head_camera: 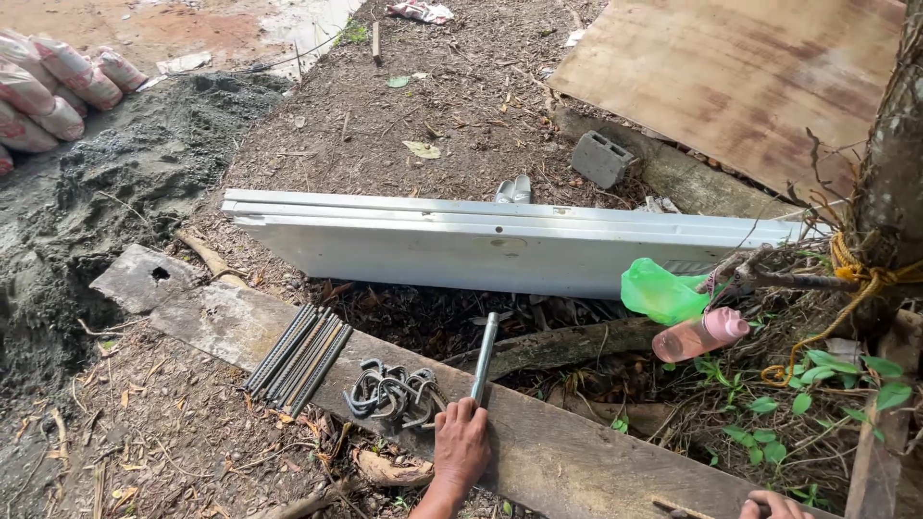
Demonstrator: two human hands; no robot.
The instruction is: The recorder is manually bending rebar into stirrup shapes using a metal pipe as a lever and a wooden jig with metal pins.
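Hands: left hand point(461, 440) is gripping lower end of grey metal pipe point(484, 358), fingers clenched round it; pipe is lying on weathered wooden plank point(567, 452), pointing away twd white sheet-metal panel point(481, 245). Right hand point(774, 506) is showing only at btm edge, grip can't tell. Bent steel stirrups point(394, 392) are sitting just left of pipe; straight ribbed rebar bundle point(296, 354) further left on plank.

White panel point(481, 245), concrete block point(602, 158), pink bottle point(700, 334), green bag point(661, 292), sacks point(53, 86).
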